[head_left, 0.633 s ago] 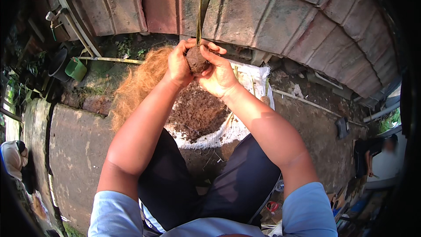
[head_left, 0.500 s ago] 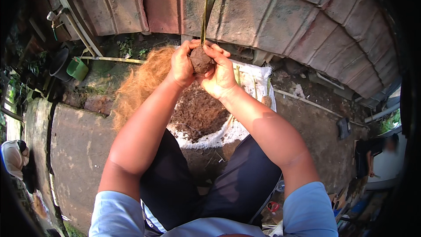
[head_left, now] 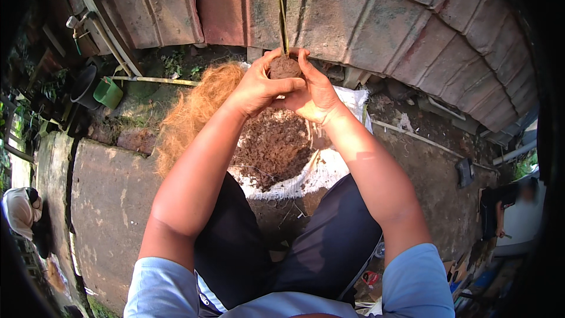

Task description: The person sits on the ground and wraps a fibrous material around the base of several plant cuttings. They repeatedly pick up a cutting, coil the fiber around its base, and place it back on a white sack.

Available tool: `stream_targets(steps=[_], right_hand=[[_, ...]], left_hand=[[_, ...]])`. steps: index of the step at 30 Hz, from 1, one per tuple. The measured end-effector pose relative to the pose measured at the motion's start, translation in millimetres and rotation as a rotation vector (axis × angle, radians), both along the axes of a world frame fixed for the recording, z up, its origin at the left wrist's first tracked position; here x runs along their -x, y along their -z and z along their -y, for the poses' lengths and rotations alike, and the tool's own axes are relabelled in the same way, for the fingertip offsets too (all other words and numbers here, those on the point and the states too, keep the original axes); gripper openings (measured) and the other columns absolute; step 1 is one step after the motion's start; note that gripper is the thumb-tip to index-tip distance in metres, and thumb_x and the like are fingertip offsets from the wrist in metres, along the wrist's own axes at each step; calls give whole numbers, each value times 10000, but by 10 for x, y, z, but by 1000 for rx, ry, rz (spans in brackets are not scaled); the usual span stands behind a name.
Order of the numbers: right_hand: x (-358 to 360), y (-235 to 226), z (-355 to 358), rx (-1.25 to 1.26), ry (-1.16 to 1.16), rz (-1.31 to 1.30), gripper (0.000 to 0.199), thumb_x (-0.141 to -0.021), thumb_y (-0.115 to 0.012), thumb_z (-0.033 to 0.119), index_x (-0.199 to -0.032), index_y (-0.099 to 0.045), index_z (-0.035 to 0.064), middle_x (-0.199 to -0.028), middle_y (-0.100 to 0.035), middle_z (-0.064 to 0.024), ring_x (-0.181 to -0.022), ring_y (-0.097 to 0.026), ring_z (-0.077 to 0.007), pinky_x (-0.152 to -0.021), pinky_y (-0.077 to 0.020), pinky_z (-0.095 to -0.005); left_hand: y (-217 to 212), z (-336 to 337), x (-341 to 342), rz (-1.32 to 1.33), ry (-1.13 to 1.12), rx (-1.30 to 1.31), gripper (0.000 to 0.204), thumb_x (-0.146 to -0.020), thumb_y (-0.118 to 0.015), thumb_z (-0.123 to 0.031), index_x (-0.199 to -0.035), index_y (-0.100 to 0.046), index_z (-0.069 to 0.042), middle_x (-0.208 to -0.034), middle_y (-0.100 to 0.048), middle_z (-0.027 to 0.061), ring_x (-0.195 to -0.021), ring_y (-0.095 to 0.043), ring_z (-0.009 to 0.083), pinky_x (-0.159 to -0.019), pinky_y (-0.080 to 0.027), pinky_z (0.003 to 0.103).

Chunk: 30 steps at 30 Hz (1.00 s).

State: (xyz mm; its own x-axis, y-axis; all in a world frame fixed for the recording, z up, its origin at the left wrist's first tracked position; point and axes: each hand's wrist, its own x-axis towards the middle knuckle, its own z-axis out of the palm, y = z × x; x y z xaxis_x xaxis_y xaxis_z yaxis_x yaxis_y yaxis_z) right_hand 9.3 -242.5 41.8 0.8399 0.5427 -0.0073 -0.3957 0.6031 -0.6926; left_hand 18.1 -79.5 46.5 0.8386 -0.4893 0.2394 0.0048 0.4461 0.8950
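A round ball of brown soil (head_left: 285, 67) is cupped between my two hands, with a long green leaf (head_left: 283, 9) standing up out of its top. My left hand (head_left: 260, 85) wraps the ball's left side, its thumb lying across the front. From the right and below, my right hand (head_left: 316, 91) supports the ball, fingers curved around it. Under my hands a heap of loose dark soil (head_left: 273, 147) lies on a white woven sack (head_left: 332, 171). Beside the heap, on the left, is a pile of tan coconut fibre (head_left: 191, 115).
Clay roof tiles (head_left: 329, 17) slope across the far side. At the left stand a green bucket (head_left: 107, 93) and a dark bucket (head_left: 85, 87). A person (head_left: 23, 213) is at the far left, another person (head_left: 500, 206) at the far right. A pale pole (head_left: 429, 141) lies on the right ground.
My hands have shifted slightly right and farther away with the soil ball. My left thumb now crosses the front of the ball, and the leaf stands more upright.
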Motion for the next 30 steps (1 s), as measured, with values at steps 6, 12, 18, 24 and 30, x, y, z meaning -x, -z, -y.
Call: stream_targets(steps=[6,12,18,24,30], right_hand=[[11,-36,192,87,-102,96,650,-911,-742,435,-1401,-499,85,-1323,-583,-118,-1223,-606,-339,-988,-507,-672],[68,-92,179,95,-75,39,537,-900,-780,214,-1354,-537,61,-1175,-636,-99,-1119,-667,-288,-900,-598,-608],[35,6,80,33,77,30,348,-875,-719,91,-1203,-609,50,-1076,-653,-76,-1002,-675,-201,-822,-606,-384],[96,67,-127,30,276,-9,205,-847,-681,45,-1050,-649,53,-1006,-655,-67,-959,-660,-178,-822,-563,-340],[82,74,-144,103,240,64,240,-895,-707,118,-1112,-631,51,-1039,-657,-79,-997,-663,-196,-834,-576,-372]], left_hand=[[-18,53,48,223,-99,-267,539,-712,-844,-85,-1201,-620,-47,-1106,-677,54,-1038,-622,146,-963,-490,317],[-20,99,40,387,-162,-334,443,-667,-788,-74,-1075,-618,-60,-1032,-660,31,-1009,-609,135,-925,-494,306],[48,118,21,365,-182,-407,478,-751,-797,-9,-1174,-579,-54,-1103,-666,41,-1036,-623,127,-922,-520,301],[21,104,47,188,-155,-377,516,-747,-825,4,-1202,-587,-39,-1105,-675,46,-1036,-638,128,-927,-531,295],[82,47,-25,266,-166,-365,492,-725,-854,-28,-1157,-619,-33,-1063,-684,38,-1014,-633,117,-908,-530,297]])
